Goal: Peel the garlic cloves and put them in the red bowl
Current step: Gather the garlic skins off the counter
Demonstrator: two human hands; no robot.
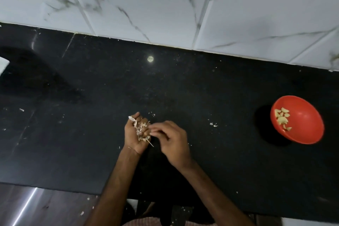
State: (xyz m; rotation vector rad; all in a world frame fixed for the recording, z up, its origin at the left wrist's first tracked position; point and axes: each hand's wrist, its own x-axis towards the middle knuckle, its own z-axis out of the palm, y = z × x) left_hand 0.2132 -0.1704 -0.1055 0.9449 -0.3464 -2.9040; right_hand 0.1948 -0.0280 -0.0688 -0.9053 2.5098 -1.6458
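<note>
My left hand is cupped, palm up, over the black counter, and its curled fingers hold a heap of papery garlic skins. My right hand is beside it, with its fingertips pinching at the edge of that heap. Whether a clove lies among the skins is hidden. The red bowl stands on the counter far to the right and holds several peeled cloves.
Small bits of skin lie scattered on the counter right of my hands. A white marbled tile wall rises behind the counter. The counter's front edge runs just below my forearms, with the floor under it.
</note>
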